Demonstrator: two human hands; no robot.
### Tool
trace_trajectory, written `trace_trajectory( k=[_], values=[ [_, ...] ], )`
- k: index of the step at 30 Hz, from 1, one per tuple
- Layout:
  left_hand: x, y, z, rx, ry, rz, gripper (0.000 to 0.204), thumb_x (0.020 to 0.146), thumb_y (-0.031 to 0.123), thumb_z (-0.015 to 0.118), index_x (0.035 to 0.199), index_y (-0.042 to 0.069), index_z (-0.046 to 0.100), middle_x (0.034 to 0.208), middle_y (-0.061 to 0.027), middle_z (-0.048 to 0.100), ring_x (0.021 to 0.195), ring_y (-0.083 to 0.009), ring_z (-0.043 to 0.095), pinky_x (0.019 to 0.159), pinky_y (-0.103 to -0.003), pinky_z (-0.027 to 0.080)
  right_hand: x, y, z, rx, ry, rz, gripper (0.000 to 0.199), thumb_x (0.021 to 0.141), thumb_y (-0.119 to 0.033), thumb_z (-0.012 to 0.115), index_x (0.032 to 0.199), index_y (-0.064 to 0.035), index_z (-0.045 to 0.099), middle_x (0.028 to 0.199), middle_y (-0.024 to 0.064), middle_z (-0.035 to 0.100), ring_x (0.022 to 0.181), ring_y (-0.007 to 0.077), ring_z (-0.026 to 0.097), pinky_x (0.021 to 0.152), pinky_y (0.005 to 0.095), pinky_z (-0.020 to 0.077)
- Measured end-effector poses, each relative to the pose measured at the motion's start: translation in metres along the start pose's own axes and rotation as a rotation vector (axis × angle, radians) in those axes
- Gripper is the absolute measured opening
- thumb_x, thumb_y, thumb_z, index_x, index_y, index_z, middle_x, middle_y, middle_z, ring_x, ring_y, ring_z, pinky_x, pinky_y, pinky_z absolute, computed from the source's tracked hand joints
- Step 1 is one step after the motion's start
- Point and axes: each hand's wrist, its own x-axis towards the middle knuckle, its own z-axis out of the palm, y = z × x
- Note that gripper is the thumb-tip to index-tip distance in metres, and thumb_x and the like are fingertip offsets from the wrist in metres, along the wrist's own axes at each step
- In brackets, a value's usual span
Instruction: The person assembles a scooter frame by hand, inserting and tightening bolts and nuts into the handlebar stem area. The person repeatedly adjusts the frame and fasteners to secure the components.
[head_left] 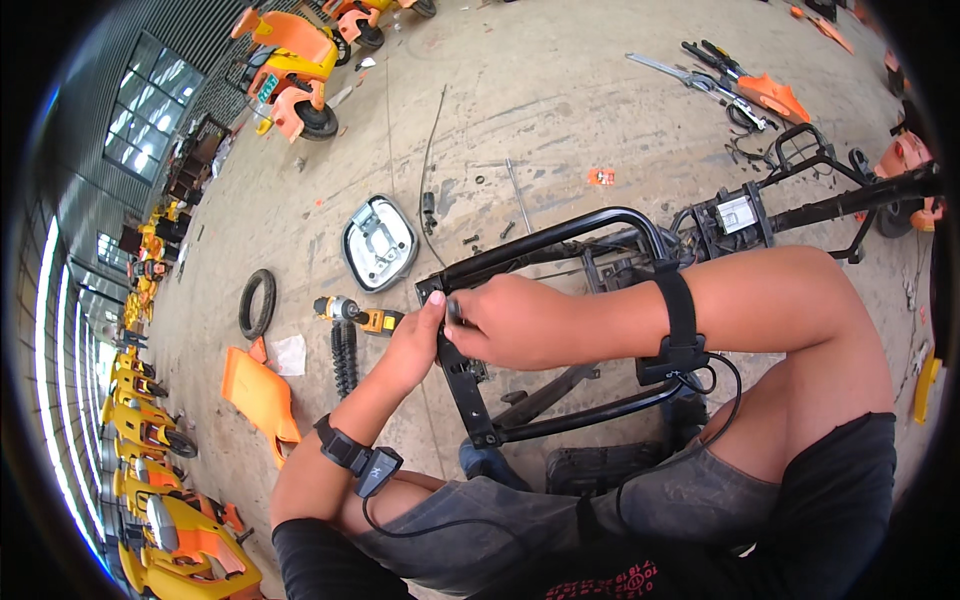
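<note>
A black tubular metal frame [555,240] of a scooter or similar vehicle reaches across in front of me. Its near-left end is a flat crossbar [464,392] with holes. My left hand [415,335] is closed at the upper part of this crossbar, thumb on top, the other fingers mostly hidden. Close beside it, my right hand [520,320] has its fingers curled in a pinch around a small dark part [455,312], held against the crossbar. What kind of part it is cannot be made out. My right forearm passes over the frame.
A cordless drill [375,320], a black coil spring [344,360] and a silver-black cover [380,245] lie left on the concrete. Beyond are bolts [472,240], a long rod [518,195] and a tire [257,303]. An orange panel [258,390] lies left; parked yellow scooters [290,60] stand farther off.
</note>
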Motion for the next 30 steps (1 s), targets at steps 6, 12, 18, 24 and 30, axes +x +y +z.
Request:
trace_trajectory(
  k=[6,12,18,24,30],
  values=[
    [0.004,-0.003,-0.003,0.031,-0.017,-0.037,0.078,0.102,0.066,0.033,0.073,-0.001,0.061,0.063,-0.0082,0.058,0.06,-0.0173,0.056,0.06,-0.032,0.046,-0.024,-0.001,0.006,-0.228,-0.224,-0.303,0.018,0.085,-0.016,0.065,0.09,-0.0017,0.055,0.073,0.0151,0.063,0.065,0.0386,0.065,0.06,0.0479,0.0522],
    [0.004,0.0,-0.002,0.014,-0.013,-0.053,0.078,0.101,0.067,0.034,0.072,-0.001,0.059,0.063,-0.0084,0.057,0.059,-0.018,0.056,0.06,-0.032,0.046,-0.024,0.001,0.004,-0.377,-0.379,-0.454,0.019,0.079,-0.01,0.066,0.09,0.0,0.054,0.073,0.014,0.063,0.065,0.0372,0.067,0.057,0.0469,0.053],
    [0.003,0.0,-0.002,0.014,-0.002,-0.076,0.076,0.102,0.065,0.035,0.072,-0.001,0.059,0.062,-0.0087,0.057,0.058,-0.0186,0.056,0.059,-0.033,0.046,-0.022,-0.005,0.006,-0.451,-0.48,-0.515,0.014,0.08,-0.008,0.063,0.086,0.003,0.058,0.07,0.017,0.065,0.066,0.0376,0.068,0.056,0.0465,0.0538],
    [0.006,-0.005,-0.001,0.047,0.003,-0.055,0.079,0.101,0.067,0.033,0.071,-0.001,0.059,0.062,-0.0093,0.058,0.059,-0.0201,0.057,0.06,-0.034,0.046,-0.028,0.01,0.018,-0.413,-0.463,-0.563,0.013,0.08,-0.01,0.062,0.082,0.0026,0.06,0.067,0.018,0.066,0.067,0.037,0.069,0.056,0.0465,0.0539],
    [0.004,-0.002,0.001,0.039,0.014,-0.049,0.08,0.1,0.069,0.033,0.073,-0.002,0.059,0.065,-0.0091,0.058,0.06,-0.0201,0.057,0.06,-0.034,0.046,-0.028,0.018,0.024,-0.461,-0.432,-0.589,0.013,0.08,-0.012,0.062,0.083,0.0007,0.059,0.069,0.014,0.066,0.067,0.0344,0.07,0.055,0.0446,0.0542]
  ],
)
